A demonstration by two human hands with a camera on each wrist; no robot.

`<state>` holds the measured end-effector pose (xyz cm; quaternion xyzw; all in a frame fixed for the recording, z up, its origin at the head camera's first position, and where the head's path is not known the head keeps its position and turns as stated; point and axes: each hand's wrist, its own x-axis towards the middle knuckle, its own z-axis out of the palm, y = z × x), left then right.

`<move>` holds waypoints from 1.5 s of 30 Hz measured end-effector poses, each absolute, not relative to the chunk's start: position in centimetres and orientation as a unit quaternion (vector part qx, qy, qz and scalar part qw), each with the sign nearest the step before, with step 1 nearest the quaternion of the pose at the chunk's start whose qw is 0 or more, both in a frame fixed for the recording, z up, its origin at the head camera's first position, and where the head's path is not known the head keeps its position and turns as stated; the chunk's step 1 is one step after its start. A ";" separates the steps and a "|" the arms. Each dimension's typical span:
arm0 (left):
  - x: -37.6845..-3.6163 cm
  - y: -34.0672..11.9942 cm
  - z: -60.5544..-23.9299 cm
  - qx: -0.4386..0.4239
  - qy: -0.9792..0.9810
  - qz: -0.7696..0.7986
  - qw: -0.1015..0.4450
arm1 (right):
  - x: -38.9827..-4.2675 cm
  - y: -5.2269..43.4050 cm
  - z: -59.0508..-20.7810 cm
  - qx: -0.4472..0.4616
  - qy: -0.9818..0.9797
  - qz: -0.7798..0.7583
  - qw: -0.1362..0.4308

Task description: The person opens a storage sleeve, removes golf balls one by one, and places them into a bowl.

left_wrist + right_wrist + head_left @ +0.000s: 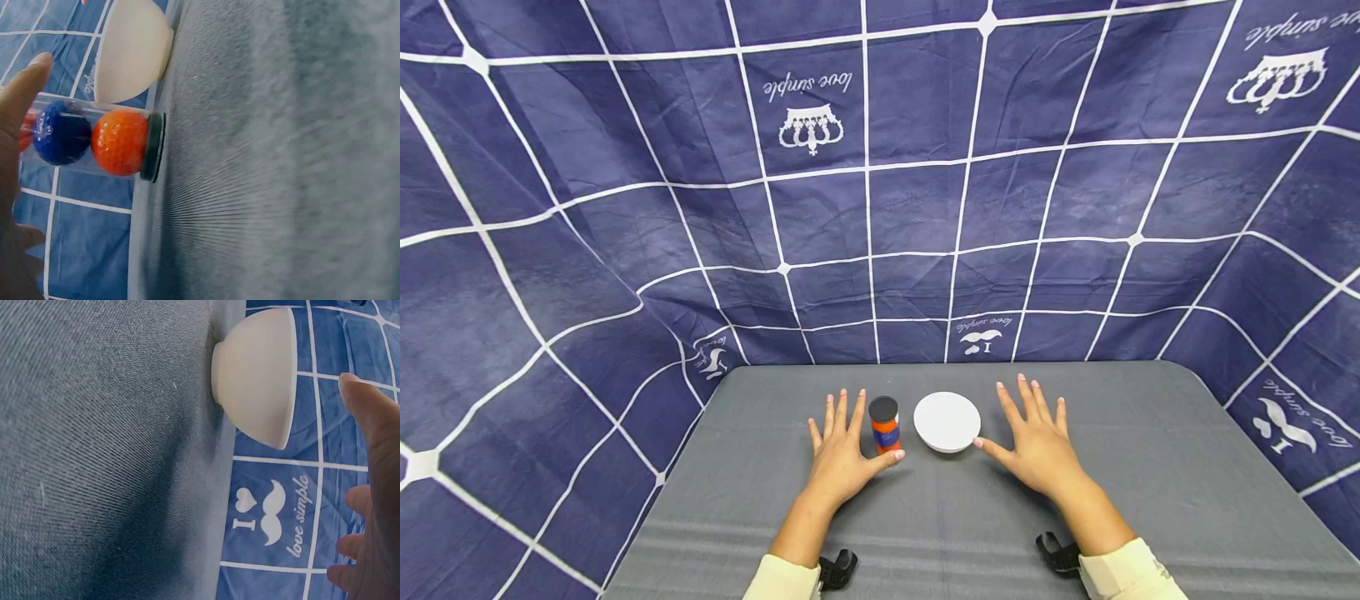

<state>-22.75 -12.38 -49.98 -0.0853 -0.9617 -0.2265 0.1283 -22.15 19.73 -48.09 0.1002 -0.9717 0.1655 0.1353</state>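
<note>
My left hand lies flat on the grey table with fingers spread; its thumb tip touches the base of a clear tube with a black lid. The tube stands upright and holds an orange ball and a blue ball. A white bowl sits just right of the tube. My right hand lies flat and spread to the right of the bowl, thumb tip close to its rim. Neither hand holds anything.
A dark blue cloth with a white grid hangs behind and around the table. Black wrist mounts show at the near edge by my pale sleeves.
</note>
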 end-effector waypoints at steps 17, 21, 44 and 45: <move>-22.5 -12.0 -49.7 -0.098 -0.882 -0.444 0.123 | -22.3 19.4 -48.6 0.149 -0.952 0.191 0.188; -22.6 -11.7 -49.6 -0.098 -0.865 -0.479 0.110 | -22.2 19.2 -48.6 0.160 -0.943 0.197 0.215; -22.7 -10.6 -50.4 -0.099 -0.819 -0.562 0.067 | -21.5 16.8 -48.9 0.204 -0.914 0.265 0.232; -22.7 -10.6 -50.4 -0.100 -0.819 -0.561 0.070 | -21.5 16.7 -48.9 0.205 -0.912 0.270 0.232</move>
